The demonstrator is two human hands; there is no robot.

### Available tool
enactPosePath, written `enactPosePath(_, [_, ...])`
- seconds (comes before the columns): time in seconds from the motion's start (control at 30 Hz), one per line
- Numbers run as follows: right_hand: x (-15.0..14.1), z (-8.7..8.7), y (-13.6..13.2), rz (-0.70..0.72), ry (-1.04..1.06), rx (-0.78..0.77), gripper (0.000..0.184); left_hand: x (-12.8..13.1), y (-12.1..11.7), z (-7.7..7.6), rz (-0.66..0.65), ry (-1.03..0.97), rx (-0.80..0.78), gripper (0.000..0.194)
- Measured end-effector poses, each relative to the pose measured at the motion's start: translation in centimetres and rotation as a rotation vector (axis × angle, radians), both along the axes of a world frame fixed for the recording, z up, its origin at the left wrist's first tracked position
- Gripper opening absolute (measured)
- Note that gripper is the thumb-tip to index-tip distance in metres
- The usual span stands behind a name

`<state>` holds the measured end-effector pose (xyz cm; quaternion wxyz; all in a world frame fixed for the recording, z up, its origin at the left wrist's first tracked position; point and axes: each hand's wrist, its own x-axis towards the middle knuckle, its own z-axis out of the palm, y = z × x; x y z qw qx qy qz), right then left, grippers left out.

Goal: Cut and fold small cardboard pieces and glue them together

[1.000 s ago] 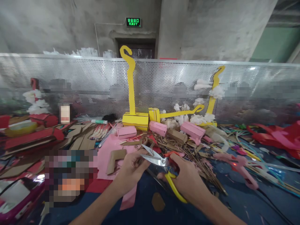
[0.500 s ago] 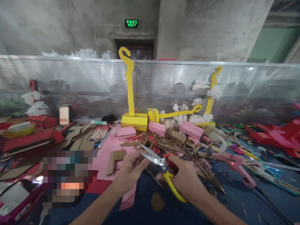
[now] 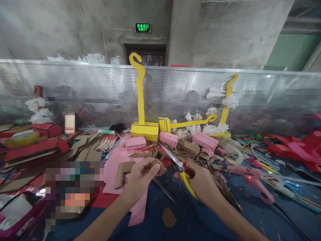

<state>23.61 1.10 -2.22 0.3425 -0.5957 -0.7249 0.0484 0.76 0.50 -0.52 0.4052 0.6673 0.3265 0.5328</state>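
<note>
Between the thumb and fingers of my left hand (image 3: 142, 177) is a small piece of brown cardboard (image 3: 162, 168), mostly covered by the fingers. My right hand (image 3: 200, 179) grips a pair of scissors (image 3: 177, 163) with red and yellow handles. The blades look closed and point up and left, apart from the cardboard piece. Beyond my left hand lies an L-shaped cardboard piece (image 3: 122, 170) on a pink sheet (image 3: 112, 160). A many-sided cardboard piece (image 3: 169, 217) rests on the dark blue table below my hands.
Yellow hook-necked cardboard shapes (image 3: 141, 97) stand along a perforated metal panel (image 3: 105, 87). Before them lie pink cardboard boxes (image 3: 135, 143) and cardboard scraps (image 3: 220, 180). A pink glue gun (image 3: 253, 180) with a red light lies right. Red cardboard parts (image 3: 35, 150) are heaped left.
The scissors have moved away from the cardboard in my left hand, and their open blades have come together. My left hand still pinches the piece, which now shows more.
</note>
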Motion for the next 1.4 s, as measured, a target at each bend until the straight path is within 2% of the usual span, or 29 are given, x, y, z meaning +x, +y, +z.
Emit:
enactPosePath(0.13, [2.3,-0.9,1.8,-0.051,-0.181,0.005,0.012,0.1,-0.1,0.5,0.032,-0.038,-0.061,0.032])
enactPosePath(0.27, [3.9,-1.6,2.5,-0.101,-0.234,-0.025,0.018,0.0,-0.2,0.9,0.095,-0.018,-0.098,0.026])
enactPosePath(0.37, [3.6,-0.9,2.0,-0.094,-0.256,-0.006,0.022,-0.2,0.0,0.7,0.101,0.007,-0.083,0.021])
enactPosePath(0.43, [2.6,0.0,1.0,-0.007,-0.234,0.027,0.022,-0.2,0.1,0.1,0.086,0.04,-0.057,0.018])
enactPosePath(0.53, [0.4,1.1,-1.0,0.293,0.062,0.045,0.025,0.1,-0.1,-0.9,0.044,0.159,0.014,0.015])
enactPosePath(0.6, [-0.9,1.3,-2.2,0.414,0.126,0.039,0.026,0.4,-0.4,-1.4,0.029,0.256,0.067,0.012])
enactPosePath(0.67, [-1.8,1.2,-2.9,0.5,0.163,0.037,0.019,0.7,-0.7,-1.5,0.034,0.327,0.119,0.009])
enactPosePath(0.77, [-1.9,0.8,-2.8,0.444,0.218,0.023,0.014,0.6,-0.8,-1.2,0.091,0.374,0.164,0.005])
enactPosePath(0.87, [-1.2,0.4,-1.8,0.346,0.334,-0.038,0.017,-0.3,-0.3,-0.6,0.255,0.422,0.245,0.027])
enactPosePath(0.93, [-0.8,0.2,-1.2,0.329,0.475,-0.076,0.018,-1.0,0.2,-0.3,0.38,0.411,0.299,0.038])
enactPosePath(1.07, [-0.7,0.2,-0.7,0.348,0.689,-0.145,0.039,-2.1,1.0,-0.2,0.519,0.503,0.256,0.033])
enactPosePath(1.13, [-0.7,0.2,-0.8,0.362,0.702,-0.161,0.038,-2.3,1.2,-0.4,0.543,0.657,0.232,0.038])
enactPosePath(1.23, [-0.7,0.0,-0.8,0.354,0.639,-0.134,0.025,-2.6,1.3,-1.1,0.531,0.906,0.181,0.056])
enactPosePath(1.3, [-0.6,-0.2,-0.6,0.331,0.599,-0.102,0.021,-2.7,1.5,-1.4,0.521,1.009,0.137,0.053])
enactPosePath(1.4, [-0.7,-0.5,-0.4,0.321,0.676,-0.107,0.024,-2.6,1.6,-1.3,0.541,0.992,0.12,0.045])
